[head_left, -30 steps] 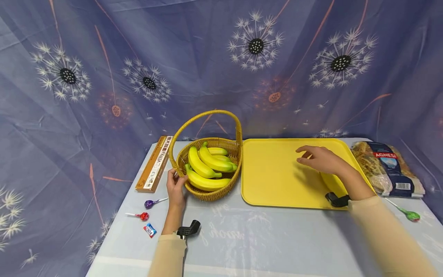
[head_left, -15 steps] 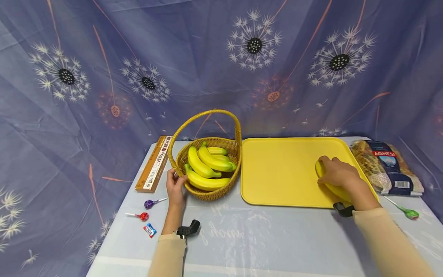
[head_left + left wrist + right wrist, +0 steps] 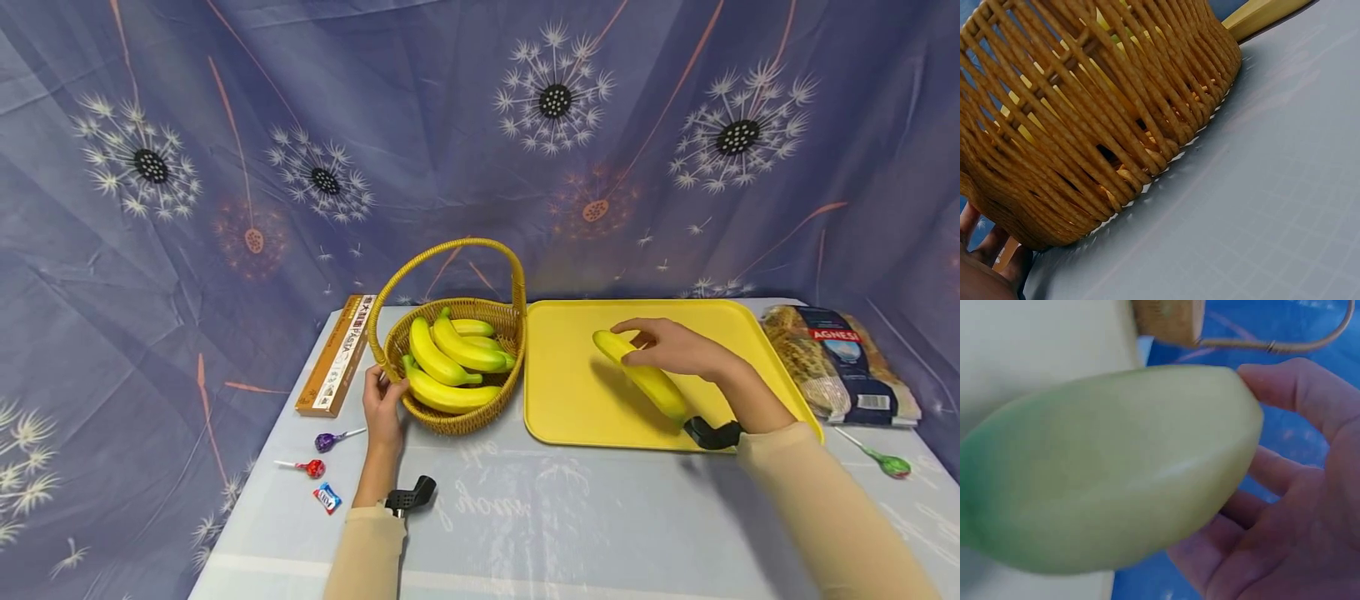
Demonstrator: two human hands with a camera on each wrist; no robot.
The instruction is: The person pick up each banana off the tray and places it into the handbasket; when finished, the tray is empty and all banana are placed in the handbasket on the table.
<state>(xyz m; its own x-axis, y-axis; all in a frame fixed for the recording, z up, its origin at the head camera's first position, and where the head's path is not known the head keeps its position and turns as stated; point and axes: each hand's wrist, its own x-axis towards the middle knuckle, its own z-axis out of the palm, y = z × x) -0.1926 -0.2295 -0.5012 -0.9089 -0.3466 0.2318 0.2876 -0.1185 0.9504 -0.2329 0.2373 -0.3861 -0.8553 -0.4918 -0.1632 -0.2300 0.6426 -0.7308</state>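
A banana point(image 3: 651, 385) is held aloft over the yellow tray point(image 3: 562, 417), its shadow falling on the tray below. My right hand point(image 3: 671, 346) grips it from above, thumb and fingers on either side; in the right wrist view the banana point(image 3: 1116, 469) fills much of the picture. My left hand point(image 3: 384, 404) holds the left side of a wicker basket point(image 3: 457, 425) near the foot of its tall handle. Several bananas point(image 3: 435, 358) lie inside this basket. From the left wrist, the basket's woven wall point(image 3: 1104, 125) shows close up, with fingers point(image 3: 991, 244) against it.
A pasta box point(image 3: 336, 358) lies left of the basket. Nearer the front left are a purple lollipop point(image 3: 325, 442), a red lollipop point(image 3: 315, 468) and a small wrapped candy point(image 3: 327, 498). Right of the tray lie a pasta bag point(image 3: 840, 362) and a green lollipop point(image 3: 894, 465).
My right hand reached down to the banana at the tray's right side, took hold of it, lifted it and carried it left. My left hand stayed on the basket.
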